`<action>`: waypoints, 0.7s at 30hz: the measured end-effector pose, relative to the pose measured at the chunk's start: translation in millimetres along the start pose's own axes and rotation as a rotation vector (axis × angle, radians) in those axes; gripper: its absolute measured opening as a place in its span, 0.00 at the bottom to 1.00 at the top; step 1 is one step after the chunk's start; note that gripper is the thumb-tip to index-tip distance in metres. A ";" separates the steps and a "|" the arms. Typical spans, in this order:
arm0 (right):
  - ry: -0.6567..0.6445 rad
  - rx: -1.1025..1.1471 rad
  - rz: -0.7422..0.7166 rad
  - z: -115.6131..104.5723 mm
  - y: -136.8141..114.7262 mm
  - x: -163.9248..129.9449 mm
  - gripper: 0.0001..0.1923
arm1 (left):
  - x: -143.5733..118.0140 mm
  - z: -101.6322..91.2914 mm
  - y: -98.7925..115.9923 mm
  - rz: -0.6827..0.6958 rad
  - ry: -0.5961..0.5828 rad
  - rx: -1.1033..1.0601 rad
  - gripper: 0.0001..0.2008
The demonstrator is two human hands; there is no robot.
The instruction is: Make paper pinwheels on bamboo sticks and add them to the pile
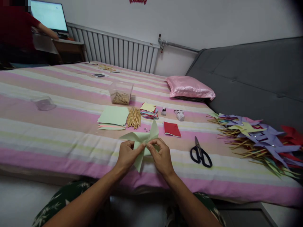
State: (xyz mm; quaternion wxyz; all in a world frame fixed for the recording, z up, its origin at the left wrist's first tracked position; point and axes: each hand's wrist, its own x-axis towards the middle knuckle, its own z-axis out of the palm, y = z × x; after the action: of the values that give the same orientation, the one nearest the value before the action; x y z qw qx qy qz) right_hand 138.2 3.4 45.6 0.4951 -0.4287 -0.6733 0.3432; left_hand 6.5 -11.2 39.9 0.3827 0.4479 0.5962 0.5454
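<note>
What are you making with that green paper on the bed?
A person's left hand and right hand pinch the middle of a light green paper pinwheel, held just above a pink striped bed. Near it lie black scissors, a red paper square, a bundle of wooden sticks and a stack of pale green paper sheets. A pile of finished pinwheels lies at the right. Another person sits at a computer screen in the far corner.

Black scissors lie near finished pinwheels (piled at the right).
</note>
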 end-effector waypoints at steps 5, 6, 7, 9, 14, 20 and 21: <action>0.007 0.014 0.010 -0.1 -1.9 -0.4 0.06 | -0.9 -0.1 2.9 0.003 -0.020 -0.035 0.18; 0.011 0.013 0.010 -0.2 -2.1 -0.5 0.06 | -1.0 -0.1 2.9 0.005 -0.026 -0.046 0.18; 0.012 0.014 0.009 -0.4 -2.1 -0.5 0.06 | -1.1 -0.2 2.6 0.007 -0.031 -0.055 0.18; 0.009 0.022 0.010 -0.9 -1.6 -0.4 0.06 | -0.9 -0.5 1.8 0.012 -0.033 -0.057 0.18; 0.002 0.076 0.028 -1.2 0.4 0.9 0.06 | 0.7 -1.4 0.7 0.009 -0.047 -0.067 0.18; 0.074 0.127 -0.015 2.1 2.2 0.9 0.07 | 1.2 -2.3 1.6 -0.015 -0.058 -0.130 0.15; 0.086 0.156 -0.014 3.1 2.1 0.2 0.08 | 1.1 -2.3 1.8 -0.015 -0.065 -0.143 0.14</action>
State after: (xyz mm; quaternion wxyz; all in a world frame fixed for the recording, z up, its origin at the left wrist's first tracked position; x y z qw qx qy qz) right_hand 135.7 4.3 42.9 0.5580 -0.3986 -0.6253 0.3725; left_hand 4.2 -10.9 42.0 0.4371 0.4324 0.5464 0.5687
